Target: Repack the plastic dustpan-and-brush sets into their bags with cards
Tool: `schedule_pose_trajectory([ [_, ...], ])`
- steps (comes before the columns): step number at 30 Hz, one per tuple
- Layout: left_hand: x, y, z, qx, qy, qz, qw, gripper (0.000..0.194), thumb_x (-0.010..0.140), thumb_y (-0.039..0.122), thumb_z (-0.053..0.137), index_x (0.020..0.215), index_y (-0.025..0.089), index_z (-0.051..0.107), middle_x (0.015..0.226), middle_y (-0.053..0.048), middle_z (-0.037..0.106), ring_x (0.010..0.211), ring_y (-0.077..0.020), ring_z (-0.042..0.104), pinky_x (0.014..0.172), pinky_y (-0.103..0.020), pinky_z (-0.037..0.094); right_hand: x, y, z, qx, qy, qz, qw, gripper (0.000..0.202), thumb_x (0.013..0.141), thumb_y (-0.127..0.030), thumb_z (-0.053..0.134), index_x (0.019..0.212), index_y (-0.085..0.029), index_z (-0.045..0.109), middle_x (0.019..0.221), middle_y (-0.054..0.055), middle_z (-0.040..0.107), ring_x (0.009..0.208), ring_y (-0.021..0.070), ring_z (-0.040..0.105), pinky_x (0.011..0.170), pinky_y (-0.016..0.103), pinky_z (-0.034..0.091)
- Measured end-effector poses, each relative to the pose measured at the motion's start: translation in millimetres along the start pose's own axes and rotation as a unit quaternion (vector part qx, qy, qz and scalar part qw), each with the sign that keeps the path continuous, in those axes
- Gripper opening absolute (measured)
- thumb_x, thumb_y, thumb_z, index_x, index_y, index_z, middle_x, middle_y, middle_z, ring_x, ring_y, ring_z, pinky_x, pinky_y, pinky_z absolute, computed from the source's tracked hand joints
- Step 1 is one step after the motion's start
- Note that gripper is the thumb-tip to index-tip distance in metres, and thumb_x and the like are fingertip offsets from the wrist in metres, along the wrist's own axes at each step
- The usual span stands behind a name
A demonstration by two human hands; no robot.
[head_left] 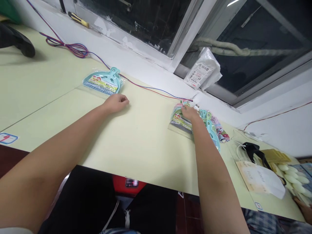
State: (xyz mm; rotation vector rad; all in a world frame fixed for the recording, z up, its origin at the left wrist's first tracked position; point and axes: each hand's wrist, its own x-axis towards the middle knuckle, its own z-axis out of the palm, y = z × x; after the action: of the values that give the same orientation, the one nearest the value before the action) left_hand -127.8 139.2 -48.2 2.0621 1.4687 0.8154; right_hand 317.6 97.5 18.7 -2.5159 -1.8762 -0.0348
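Observation:
My left hand (117, 103) rests on the pale yellow table with its fingers curled in and nothing showing in them. Just beyond it lies a light-blue dustpan set (104, 81) in a clear plastic bag with a printed label. To the right, my right hand (189, 112) grips the top of another bagged dustpan set (179, 119), which has green and pink edges and dark bristles. My wrist and forearm hide part of this set. More light-blue and green dustpans (212, 133) lie close beside that forearm, partly covered by it.
Blue and red wires (76, 49) run along the wall. A screwdriver (79, 20) and a white plastic package (201, 73) sit on the window ledge. Floral cloth (220, 130) lies beside the dustpans. At right are a black strap (258, 154), a paper bag (255, 177) and another person's hand (303, 208).

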Motion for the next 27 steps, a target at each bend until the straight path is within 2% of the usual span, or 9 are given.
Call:
schedule_pose_trajectory([
  [2, 0.4, -0.6, 0.0, -0.002, 0.001, 0.002, 1.000, 0.031, 0.084, 0.047, 0.059, 0.091, 0.022, 0.076, 0.084, -0.007, 0.073, 0.075, -0.0239, 0.064, 0.066, -0.033, 0.042, -0.4, 3.7, 2.0, 0.024, -0.016, -0.004, 1.000, 0.053, 0.105, -0.049, 0.035, 0.144, -0.019, 0.056, 0.143, 0.019, 0.060, 0.132, 0.0313, 0.054, 0.109, 0.043, 0.039],
  [7, 1.2, -0.6, 0.1, -0.005, -0.002, 0.003, 1.000, 0.030, 0.084, 0.047, 0.060, 0.090, 0.022, 0.075, 0.084, -0.007, 0.073, 0.075, -0.0233, 0.063, 0.065, -0.033, 0.041, -4.3, 10.5, 7.7, 0.040, -0.007, -0.008, 0.999, 0.050, 0.105, -0.048, 0.037, 0.138, -0.020, 0.063, 0.144, 0.017, 0.062, 0.130, 0.0282, 0.057, 0.109, 0.038, 0.040],
  [15, 0.3, 1.1, -0.9, -0.007, 0.000, 0.006, 1.000, 0.031, 0.082, 0.047, 0.060, 0.090, 0.022, 0.075, 0.086, -0.007, 0.074, 0.076, -0.0240, 0.064, 0.066, -0.034, 0.042, -13.4, 12.5, 9.6, 0.076, -0.023, -0.037, 0.996, 0.055, 0.104, -0.053, 0.038, 0.142, -0.021, 0.061, 0.150, 0.013, 0.058, 0.138, 0.0292, 0.052, 0.115, 0.041, 0.037],
  [17, -0.1, 2.0, -1.4, -0.007, 0.000, 0.006, 1.000, 0.031, 0.083, 0.047, 0.060, 0.090, 0.022, 0.076, 0.085, -0.007, 0.073, 0.076, -0.0240, 0.064, 0.066, -0.034, 0.043, -18.7, 9.9, 5.3, 0.079, -0.006, -0.042, 0.996, 0.055, 0.104, -0.052, 0.039, 0.145, -0.021, 0.058, 0.153, 0.012, 0.055, 0.140, 0.0278, 0.050, 0.115, 0.040, 0.037],
  [19, -0.1, 2.2, -1.4, -0.006, -0.001, 0.004, 1.000, 0.031, 0.083, 0.048, 0.059, 0.091, 0.022, 0.076, 0.084, -0.007, 0.073, 0.075, -0.0239, 0.064, 0.066, -0.034, 0.043, -29.7, 6.0, -2.6, 0.076, 0.041, -0.039, 0.996, 0.054, 0.104, -0.048, 0.039, 0.147, -0.020, 0.054, 0.153, 0.014, 0.054, 0.140, 0.0274, 0.049, 0.114, 0.039, 0.038],
  [22, 0.6, 1.3, -0.5, -0.005, -0.001, 0.009, 1.000, 0.032, 0.083, 0.048, 0.059, 0.090, 0.022, 0.076, 0.085, -0.006, 0.073, 0.076, -0.0239, 0.064, 0.067, -0.033, 0.044, -61.1, -2.1, -14.1, 0.047, 0.100, -0.006, 0.994, 0.046, 0.102, -0.042, 0.041, 0.135, -0.016, 0.060, 0.135, 0.018, 0.066, 0.125, 0.0300, 0.059, 0.102, 0.038, 0.045],
  [24, 0.9, 0.7, 0.4, -0.004, 0.000, 0.016, 1.000, 0.031, 0.083, 0.047, 0.058, 0.090, 0.022, 0.075, 0.086, -0.007, 0.074, 0.077, -0.0242, 0.064, 0.067, -0.034, 0.044, -89.5, -8.2, -13.3, 0.026, 0.028, -0.020, 0.999, 0.032, 0.099, -0.038, 0.046, 0.109, -0.019, 0.069, 0.111, 0.014, 0.074, 0.106, 0.0291, 0.065, 0.089, 0.035, 0.047],
  [26, 0.7, 0.5, 1.0, -0.004, 0.000, 0.020, 1.000, 0.031, 0.083, 0.047, 0.058, 0.089, 0.022, 0.075, 0.086, -0.007, 0.074, 0.077, -0.0245, 0.064, 0.067, -0.034, 0.043, -116.7, -13.8, -1.9, 0.025, -0.071, -0.074, 0.994, 0.021, 0.095, -0.034, 0.052, 0.091, -0.022, 0.069, 0.102, 0.010, 0.074, 0.095, 0.0261, 0.066, 0.082, 0.033, 0.047],
  [27, 0.3, 0.7, 1.1, -0.004, 0.000, 0.019, 1.000, 0.031, 0.083, 0.047, 0.058, 0.089, 0.022, 0.075, 0.087, -0.007, 0.075, 0.078, -0.0247, 0.065, 0.066, -0.034, 0.043, -127.6, -15.9, 7.0, 0.021, -0.086, -0.091, 0.992, 0.017, 0.094, -0.029, 0.053, 0.089, -0.022, 0.067, 0.101, 0.011, 0.073, 0.094, 0.0261, 0.066, 0.080, 0.033, 0.046],
])
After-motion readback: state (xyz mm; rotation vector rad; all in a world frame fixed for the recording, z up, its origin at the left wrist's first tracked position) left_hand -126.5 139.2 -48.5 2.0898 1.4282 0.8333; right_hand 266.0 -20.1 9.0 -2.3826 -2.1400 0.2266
